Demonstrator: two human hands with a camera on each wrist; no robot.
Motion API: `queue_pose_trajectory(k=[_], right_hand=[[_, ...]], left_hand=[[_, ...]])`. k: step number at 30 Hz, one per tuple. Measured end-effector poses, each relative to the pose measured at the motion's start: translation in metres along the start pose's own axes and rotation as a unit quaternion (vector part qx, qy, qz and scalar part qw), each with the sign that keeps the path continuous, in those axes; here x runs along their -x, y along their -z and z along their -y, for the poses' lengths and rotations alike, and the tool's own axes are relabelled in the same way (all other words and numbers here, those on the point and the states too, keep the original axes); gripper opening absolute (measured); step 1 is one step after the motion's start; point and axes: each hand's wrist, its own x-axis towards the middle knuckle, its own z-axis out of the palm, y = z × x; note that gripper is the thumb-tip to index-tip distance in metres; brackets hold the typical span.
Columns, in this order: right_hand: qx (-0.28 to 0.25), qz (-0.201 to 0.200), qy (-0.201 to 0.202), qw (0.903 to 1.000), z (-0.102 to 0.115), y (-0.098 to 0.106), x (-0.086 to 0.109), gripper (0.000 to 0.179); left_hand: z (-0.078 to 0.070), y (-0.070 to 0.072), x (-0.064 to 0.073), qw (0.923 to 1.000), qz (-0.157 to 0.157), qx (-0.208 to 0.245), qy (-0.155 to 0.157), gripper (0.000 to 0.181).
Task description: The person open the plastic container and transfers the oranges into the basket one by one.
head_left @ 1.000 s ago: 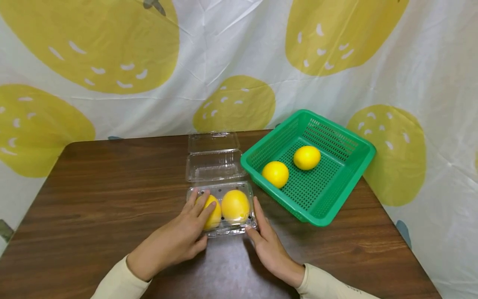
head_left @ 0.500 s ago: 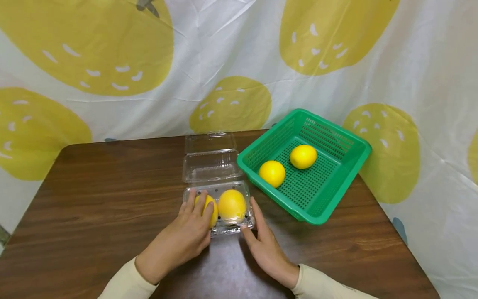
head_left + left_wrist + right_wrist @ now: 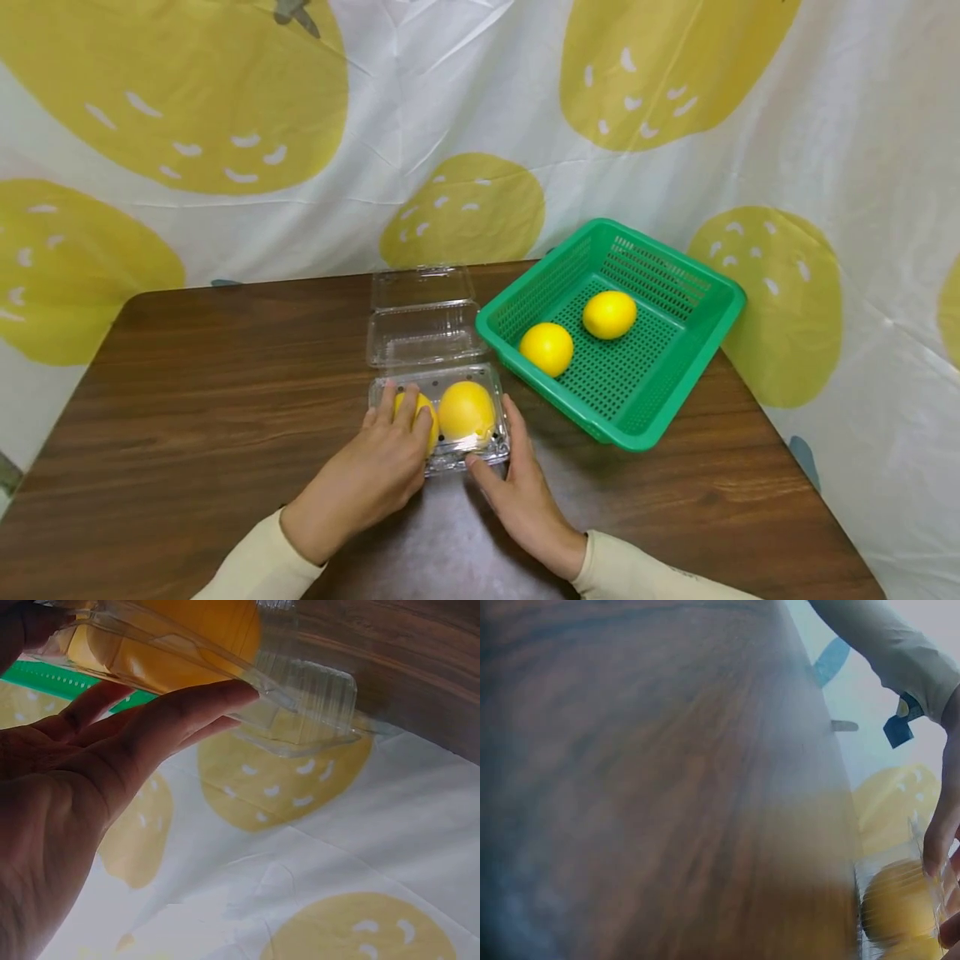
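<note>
A clear plastic clamshell container [image 3: 450,461] sits on the table with two lemons side by side in it. My left hand [image 3: 367,467] holds the left lemon [image 3: 431,427] from above, its fingers draped over the fruit and covering much of it. Beside it, the right lemon [image 3: 467,410] is free of both hands. With thumb on the front rim and fingers along the right side, my right hand [image 3: 522,500] grips the container's near right corner. In the left wrist view, a lemon [image 3: 180,645] shows through the clear wall. The right wrist view catches only part of the right hand [image 3: 946,810].
Behind the container lie further clear plastic sections [image 3: 427,333]. To the right stands a green perforated basket [image 3: 652,392] holding two lemons [image 3: 546,349], its near left rim close to the plastic. A curtain [image 3: 300,225] with yellow fruit prints hangs behind the brown table [image 3: 225,400].
My right thumb has slid left along the container's front rim. The left hand has shifted slightly right, its thumb now hidden in the head view. The lemons in the basket stay put.
</note>
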Motion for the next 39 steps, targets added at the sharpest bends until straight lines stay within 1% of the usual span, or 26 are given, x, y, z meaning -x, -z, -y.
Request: queue_pose_trajectory(k=[3, 6, 9, 16, 22, 27, 29, 31, 34, 36, 39], right_hand=[[-0.001, -0.007, -0.003, 1.0, 0.001, -0.001, 0.001, 0.091], [-0.006, -0.012, -0.004, 0.9999, 0.002, -0.002, 0.001, 0.09], [-0.015, -0.014, -0.004, 0.9998, 0.003, -0.004, 0.001, 0.091], [-0.017, -0.017, -0.018, 0.9995, 0.005, -0.003, 0.003, 0.092], [-0.03, -0.012, -0.025, 0.9992, 0.005, -0.003, 0.005, 0.092], [-0.051, -0.008, -0.022, 0.9984, 0.005, -0.002, 0.006, 0.091], [-0.06, -0.007, -0.021, 0.998, 0.005, -0.002, 0.006, 0.091], [-0.062, -0.004, -0.02, 0.9978, 0.003, -0.001, 0.007, 0.09], [-0.056, 0.001, -0.02, 0.9982, 0.003, 0.0, 0.009, 0.088], [-0.046, 0.004, -0.016, 0.9988, 0.002, 0.001, 0.01, 0.086], [-0.036, 0.008, -0.011, 0.9993, 0.002, 0.001, 0.011, 0.087]], left_hand=[[0.0, 0.001, -0.002, 1.0, -0.006, -0.006, -0.002, 0.044], [0.0, 0.002, -0.003, 0.9998, -0.018, -0.001, -0.001, 0.042], [0.002, 0.002, -0.004, 0.9996, -0.024, 0.016, 0.001, 0.037], [0.008, 0.007, -0.007, 0.9979, -0.022, 0.061, 0.008, 0.026], [0.012, 0.011, -0.008, 0.9962, -0.027, 0.083, -0.005, 0.021], [0.017, 0.015, -0.008, 0.9943, -0.037, 0.098, -0.017, 0.018], [0.021, 0.018, -0.008, 0.9916, -0.043, 0.121, -0.009, 0.016], [0.027, 0.022, -0.007, 0.9868, -0.047, 0.155, 0.005, 0.016], [0.036, 0.028, -0.006, 0.9777, -0.05, 0.203, 0.024, 0.026], [0.041, 0.031, -0.004, 0.975, -0.051, 0.216, 0.02, 0.031], [0.046, 0.035, -0.003, 0.9721, -0.056, 0.227, 0.012, 0.031]])
